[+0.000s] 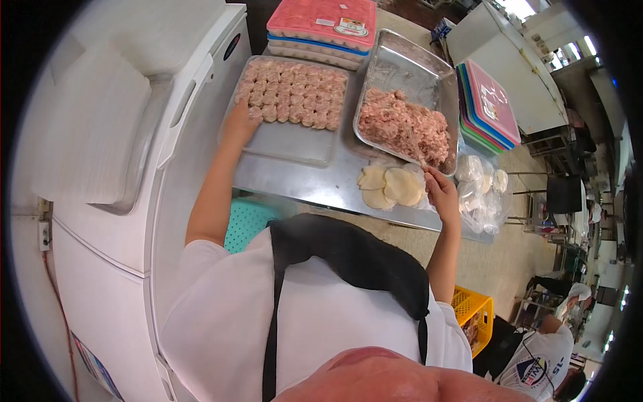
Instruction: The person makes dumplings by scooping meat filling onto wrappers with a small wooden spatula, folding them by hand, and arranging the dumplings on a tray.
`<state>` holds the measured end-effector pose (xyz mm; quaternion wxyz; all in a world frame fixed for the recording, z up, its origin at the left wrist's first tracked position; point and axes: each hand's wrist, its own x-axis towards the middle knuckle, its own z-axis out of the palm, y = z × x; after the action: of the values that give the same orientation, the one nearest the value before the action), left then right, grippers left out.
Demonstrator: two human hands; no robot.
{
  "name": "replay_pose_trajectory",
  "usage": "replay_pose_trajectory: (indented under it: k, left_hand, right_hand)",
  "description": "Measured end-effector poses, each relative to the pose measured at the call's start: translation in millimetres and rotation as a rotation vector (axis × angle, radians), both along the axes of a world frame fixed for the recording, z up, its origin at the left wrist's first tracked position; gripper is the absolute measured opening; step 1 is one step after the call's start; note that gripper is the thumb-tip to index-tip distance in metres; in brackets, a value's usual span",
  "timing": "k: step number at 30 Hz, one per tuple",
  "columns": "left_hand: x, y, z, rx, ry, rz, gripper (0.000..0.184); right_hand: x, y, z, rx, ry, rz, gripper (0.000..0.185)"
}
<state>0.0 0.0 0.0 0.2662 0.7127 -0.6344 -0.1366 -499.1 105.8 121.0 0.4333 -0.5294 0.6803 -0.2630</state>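
Observation:
At the left side of a clear plastic tray point(295, 149), my left hand point(241, 122) has its fingers closed around what looks like a meat dumpling, at the end of a row. Tight rows of open-topped meat dumplings point(295, 92) fill the tray's far part. My right hand point(441, 191) grips a thin utensil point(422, 163), whose tip reaches the ground meat point(405, 126); its exact kind is hard to see. That meat lies in the near half of a deep metal pan point(410, 63). Round pale dough wrappers point(402, 186) lie overlapping just left of my right hand.
Lidded trays point(321, 30) are stacked behind the dumplings. Coloured lids point(492, 104) and bagged white packs point(477, 187) sit right of the pan. A white freezer point(194, 87) borders the table's left side. A yellow crate point(472, 315) and another person point(536, 362) are at lower right.

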Motion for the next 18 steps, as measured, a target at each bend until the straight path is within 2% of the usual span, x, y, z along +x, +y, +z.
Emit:
replay_pose_trajectory:
  k: [2, 3, 5, 6, 7, 8, 9, 10, 12, 13, 15, 17, 18]
  left_hand:
    - [-12, -6, -20, -0.038, -0.003, 0.043, 0.072]
    - [17, -16, -13, -0.088, -0.091, 0.031, 0.072]
    - [7, -26, -30, -0.167, -0.109, -0.011, 0.072]
    - [-6, -20, -7, -0.097, -0.017, -0.039, 0.071]
    - [-12, -7, 21, -0.017, 0.06, -0.067, 0.071]
    - [-7, -5, 18, -0.016, -0.032, -0.107, 0.074]
    - [-3, -5, 16, -0.018, -0.125, -0.14, 0.078]
    - [-14, 1, 24, 0.011, -0.153, -0.146, 0.072]
    - [-42, 16, 54, 0.063, -0.21, -0.14, 0.062]
    - [-66, 22, 65, 0.004, -0.1, -0.23, 0.058]
    - [-130, 39, 85, -0.101, 0.114, -0.401, 0.049]
    - [-200, 62, 96, -0.183, 0.25, -0.589, 0.037]
    - [-230, 67, 91, -0.122, 0.303, -0.683, 0.038]
  right_hand:
    - [2, 4, 10, -0.055, 0.089, 0.05, 0.027]
    - [18, -1, -10, -0.172, 0.083, 0.149, 0.028]
    - [-2, -11, -6, -0.371, 0.23, 0.339, 0.029]
    - [-9, -18, 17, -0.258, 0.354, 0.378, 0.031]
    - [-26, -27, 19, -0.303, 0.519, 0.445, 0.033]
    - [-30, -37, 39, -0.138, 0.811, 0.438, 0.03]
    - [-43, -49, 48, -0.128, 0.963, 0.439, 0.029]
    - [-55, -59, 54, -0.117, 1.113, 0.447, 0.029]
    - [-76, -69, 57, -0.303, 1.34, 0.506, 0.021]
    - [-85, -75, 52, -0.361, 1.414, 0.526, 0.019]
    - [-97, -84, 9, -0.494, 1.382, 0.695, 0.017]
    - [-71, -73, -2, -0.608, 1.299, 0.673, 0.013]
    - [-64, -74, -12, -0.728, 1.162, 0.697, 0.013]
